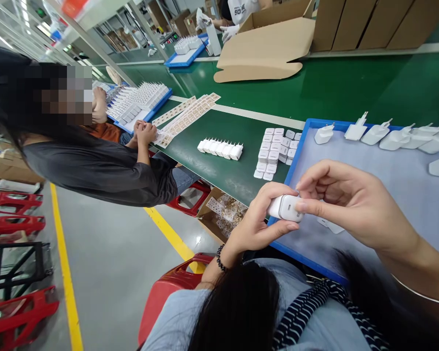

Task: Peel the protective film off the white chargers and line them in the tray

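Note:
A white charger with a small slot in its end face is gripped between the thumb and fingers of my left hand. My right hand has its thumb on the edge of that face and its index finger close above, both curled in around the charger. Below them lies the blue-rimmed tray, its pale liner bearing several white plug chargers along the far side. Partly hidden under my right hand, another white piece rests on the liner.
Left of the tray are stacked white caps and a row of chargers on the green table. Sticker strips lie beside a seated co-worker. A cardboard box stands at the back, a red stool below.

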The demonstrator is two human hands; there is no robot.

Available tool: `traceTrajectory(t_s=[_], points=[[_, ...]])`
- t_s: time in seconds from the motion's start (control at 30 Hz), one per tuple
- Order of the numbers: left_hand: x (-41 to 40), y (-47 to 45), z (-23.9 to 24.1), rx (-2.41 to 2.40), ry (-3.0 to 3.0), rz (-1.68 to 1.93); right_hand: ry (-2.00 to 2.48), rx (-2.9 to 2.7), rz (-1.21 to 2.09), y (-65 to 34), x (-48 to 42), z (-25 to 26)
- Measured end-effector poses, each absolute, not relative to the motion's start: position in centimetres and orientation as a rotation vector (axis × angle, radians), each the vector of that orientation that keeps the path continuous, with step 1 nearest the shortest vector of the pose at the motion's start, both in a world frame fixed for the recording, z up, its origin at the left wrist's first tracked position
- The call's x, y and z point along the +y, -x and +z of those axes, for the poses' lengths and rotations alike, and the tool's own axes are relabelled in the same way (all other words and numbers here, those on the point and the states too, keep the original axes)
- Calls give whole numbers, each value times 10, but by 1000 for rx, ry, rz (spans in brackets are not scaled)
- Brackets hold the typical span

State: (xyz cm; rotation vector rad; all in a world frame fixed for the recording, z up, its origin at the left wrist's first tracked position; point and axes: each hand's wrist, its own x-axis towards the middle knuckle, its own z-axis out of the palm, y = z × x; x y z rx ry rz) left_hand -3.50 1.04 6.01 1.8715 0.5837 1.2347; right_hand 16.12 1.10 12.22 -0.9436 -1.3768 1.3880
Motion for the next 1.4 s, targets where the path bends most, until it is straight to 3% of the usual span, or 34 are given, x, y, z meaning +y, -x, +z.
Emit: traceTrajectory(t_s=[0.6, 1.07, 1.4], points=[[10, 32, 54, 479, -1938, 1272, 914, -1258, 1737, -163, 19, 129], [11, 36, 54, 485, -1988, 1248, 1026, -1379, 1581, -162, 17, 127], [8, 23, 31, 540, -1404, 1246, 935, -1602, 1546, -162, 17, 128]])
